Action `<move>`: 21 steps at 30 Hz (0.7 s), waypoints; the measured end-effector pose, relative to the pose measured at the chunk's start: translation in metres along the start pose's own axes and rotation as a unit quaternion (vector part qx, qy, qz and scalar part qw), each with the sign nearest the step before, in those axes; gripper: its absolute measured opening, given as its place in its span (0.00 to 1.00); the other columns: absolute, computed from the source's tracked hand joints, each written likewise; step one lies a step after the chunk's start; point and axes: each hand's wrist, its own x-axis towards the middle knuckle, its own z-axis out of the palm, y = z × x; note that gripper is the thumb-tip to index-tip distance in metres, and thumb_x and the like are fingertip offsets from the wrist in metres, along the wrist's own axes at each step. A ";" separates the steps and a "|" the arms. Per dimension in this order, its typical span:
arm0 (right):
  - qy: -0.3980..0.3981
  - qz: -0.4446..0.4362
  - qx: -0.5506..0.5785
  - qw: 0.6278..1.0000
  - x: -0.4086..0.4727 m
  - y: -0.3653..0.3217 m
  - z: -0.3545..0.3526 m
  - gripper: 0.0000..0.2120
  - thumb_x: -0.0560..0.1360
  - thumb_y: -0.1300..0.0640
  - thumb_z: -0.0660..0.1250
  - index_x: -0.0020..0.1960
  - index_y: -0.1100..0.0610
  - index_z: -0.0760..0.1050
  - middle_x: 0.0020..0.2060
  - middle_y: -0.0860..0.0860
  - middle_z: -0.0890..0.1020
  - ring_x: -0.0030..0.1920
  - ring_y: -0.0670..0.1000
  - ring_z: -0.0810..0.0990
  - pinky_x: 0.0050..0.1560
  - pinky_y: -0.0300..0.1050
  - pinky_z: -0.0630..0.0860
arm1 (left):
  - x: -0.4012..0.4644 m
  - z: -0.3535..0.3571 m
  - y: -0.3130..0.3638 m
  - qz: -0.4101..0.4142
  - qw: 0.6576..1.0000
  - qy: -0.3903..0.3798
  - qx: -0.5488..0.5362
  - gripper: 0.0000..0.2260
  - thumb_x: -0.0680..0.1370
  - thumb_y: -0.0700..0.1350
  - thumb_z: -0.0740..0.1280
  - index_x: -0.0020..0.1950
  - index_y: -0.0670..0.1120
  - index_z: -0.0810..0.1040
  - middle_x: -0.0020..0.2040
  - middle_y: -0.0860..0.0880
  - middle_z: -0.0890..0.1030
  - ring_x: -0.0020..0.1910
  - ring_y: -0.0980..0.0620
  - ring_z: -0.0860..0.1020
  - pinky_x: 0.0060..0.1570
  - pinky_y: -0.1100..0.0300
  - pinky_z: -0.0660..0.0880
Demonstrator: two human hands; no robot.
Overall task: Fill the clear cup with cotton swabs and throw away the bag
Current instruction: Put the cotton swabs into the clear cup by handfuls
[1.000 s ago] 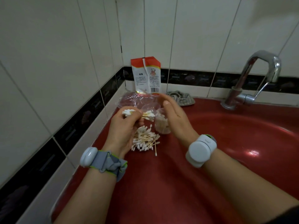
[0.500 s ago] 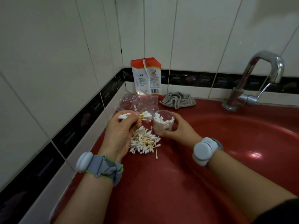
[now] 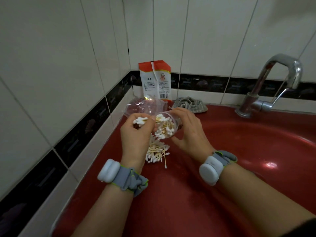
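**Cup tipped for loading**

Right hand (image 3: 189, 132) grips clear cup (image 3: 168, 124), now lifted and tilted, mouth facing left; earlier upright. Left hand (image 3: 136, 134) fingers pinch a swab bundle (image 3: 141, 120) lying crosswise at the mouth. Loose swabs (image 3: 157, 151) near bench's left edge; bag (image 3: 142, 105) behind.

Left hand (image 3: 136, 134): raised above the rear left corner of the red counter, back toward the camera, fingers curled round a bundle of cotton swabs (image 3: 142, 120), thumb pressed along the bundle.
Right hand (image 3: 189, 132): level with the left and just beside it, fingers and thumb curved round a clear cup (image 3: 166, 125) tipped with its mouth toward the left hand.
Left forearm: bare, reaching in from the bottom edge, a grey band with a white puck on the wrist.
Right forearm: bare, entering from the lower right corner, banded alike at the wrist.
Spacing: hands nearly touching at the fingertips.
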 end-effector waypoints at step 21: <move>-0.013 -0.019 0.034 0.999 0.002 -0.021 0.002 0.31 0.65 0.52 0.66 0.67 0.50 0.63 0.65 0.49 0.70 0.68 0.47 0.65 0.65 0.41 0.60 | -0.003 0.019 -0.013 0.141 0.932 0.000 0.334 0.42 0.70 0.72 0.35 0.77 0.49 0.51 0.78 0.49 0.52 0.77 0.50 0.45 0.74 0.50 0.43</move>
